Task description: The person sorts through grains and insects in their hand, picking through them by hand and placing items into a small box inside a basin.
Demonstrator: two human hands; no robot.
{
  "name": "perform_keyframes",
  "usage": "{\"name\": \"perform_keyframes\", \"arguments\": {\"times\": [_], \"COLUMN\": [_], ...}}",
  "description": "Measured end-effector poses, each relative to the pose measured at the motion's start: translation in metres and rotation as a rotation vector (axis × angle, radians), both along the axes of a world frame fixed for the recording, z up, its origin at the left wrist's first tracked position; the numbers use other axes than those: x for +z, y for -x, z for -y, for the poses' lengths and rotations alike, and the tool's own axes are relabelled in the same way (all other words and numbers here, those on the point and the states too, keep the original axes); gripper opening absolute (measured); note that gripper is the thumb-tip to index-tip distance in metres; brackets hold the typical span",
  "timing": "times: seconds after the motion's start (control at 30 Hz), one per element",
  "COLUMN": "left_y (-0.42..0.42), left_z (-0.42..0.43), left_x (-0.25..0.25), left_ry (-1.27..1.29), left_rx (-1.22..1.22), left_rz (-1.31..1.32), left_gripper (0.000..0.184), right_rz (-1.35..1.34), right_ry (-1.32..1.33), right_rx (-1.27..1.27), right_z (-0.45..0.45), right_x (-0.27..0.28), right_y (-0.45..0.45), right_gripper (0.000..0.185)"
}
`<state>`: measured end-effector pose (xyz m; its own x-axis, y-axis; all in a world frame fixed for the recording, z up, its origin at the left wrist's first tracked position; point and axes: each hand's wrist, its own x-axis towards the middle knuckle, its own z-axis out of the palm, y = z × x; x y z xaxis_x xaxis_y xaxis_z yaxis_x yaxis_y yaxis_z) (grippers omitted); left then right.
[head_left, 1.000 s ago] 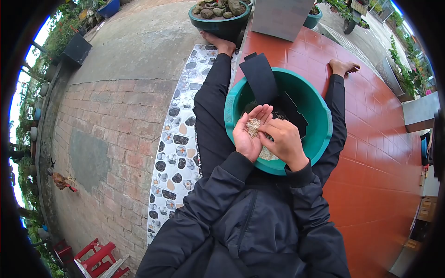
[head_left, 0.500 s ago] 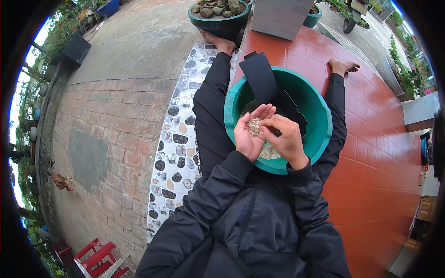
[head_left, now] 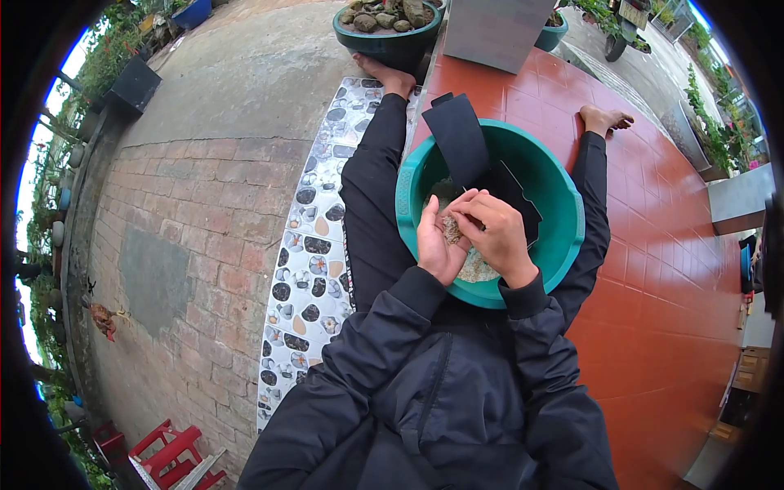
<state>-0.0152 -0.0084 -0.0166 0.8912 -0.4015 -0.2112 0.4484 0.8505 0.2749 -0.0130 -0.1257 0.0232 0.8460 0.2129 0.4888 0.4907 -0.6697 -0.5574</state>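
Note:
My left hand is cupped, palm up, over the near part of a green plastic tub. A small heap of pale grains, like rice with husks, lies in its palm. Just above the heap, my right hand has thumb and forefinger pinched together; anything between those fingertips is too small to make out. More whitish grains show at the bottom of the tub below. A black flat panel leans over the tub's far left rim, and another black piece lies inside, partly behind my right hand.
The tub stands between my outstretched legs on red floor tiles. A pebble-patterned tiled strip runs along the left. Beyond my left foot is a planter with stones. Left, a chicken and a red plastic stool are on the paving.
My right hand has shifted slightly left and up, closer over my left palm, and its fingers now cover more of the grains. The left fingers have curled in a little.

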Motion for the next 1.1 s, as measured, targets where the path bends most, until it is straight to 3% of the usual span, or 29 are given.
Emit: {"name": "perform_keyframes", "arguments": {"times": [0.6,1.03,1.1], "left_y": [0.001,0.0,0.0], "left_z": [0.004,0.004,0.005], "left_x": [-0.008,-0.006,-0.004], "left_ry": [-0.064,-0.058,-0.044], "left_rx": [-0.077,-0.126,-0.118], "left_rz": [-0.019,0.007,0.004], "left_gripper": [0.069,0.07,0.07], "right_rz": [0.095,0.034,-0.014], "right_ry": [0.324,0.262,0.137], "right_rx": [0.137,0.081,0.027], "right_z": [0.017,0.029,0.035], "right_x": [0.025,0.022,0.025], "right_y": [0.001,0.006,0.01], "right_gripper": [0.008,0.009,0.009]}}
